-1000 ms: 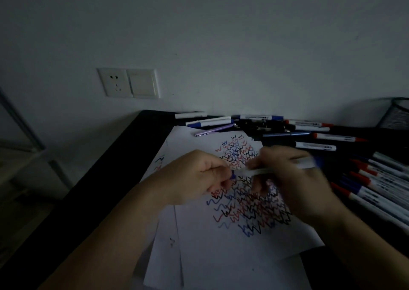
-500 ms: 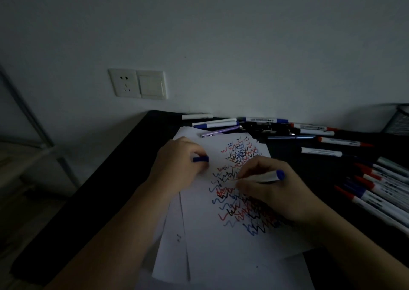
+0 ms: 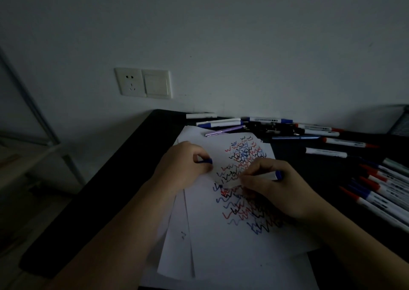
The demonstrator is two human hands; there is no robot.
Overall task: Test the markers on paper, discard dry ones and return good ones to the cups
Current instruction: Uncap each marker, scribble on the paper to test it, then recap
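My right hand (image 3: pixel 272 185) grips a white marker (image 3: pixel 269 175) with a blue end, its tip down on the white paper (image 3: pixel 221 252) at the left edge of a patch of red, blue and black zigzags (image 3: pixel 245 187). My left hand (image 3: pixel 186 163) rests on the paper's left side and pinches the marker's blue cap (image 3: pixel 205 161). Several loose markers (image 3: pixel 380 192) with red and blue caps lie on the black table (image 3: pixel 115 179) to the right. No cup shows in full.
More markers (image 3: pixel 267 119) and a purple pen (image 3: pixel 224 131) lie along the wall behind the paper. A dark mesh container (image 3: pixel 400 123) is cut off at the right edge. A wall socket and switch (image 3: pixel 142 82) sit above the table's left end. More sheets lie under the top one.
My hands pulled the blue cap off the marker; the left hand carried the cap to the left. My right hand turned the marker and brought its tip down to the paper.
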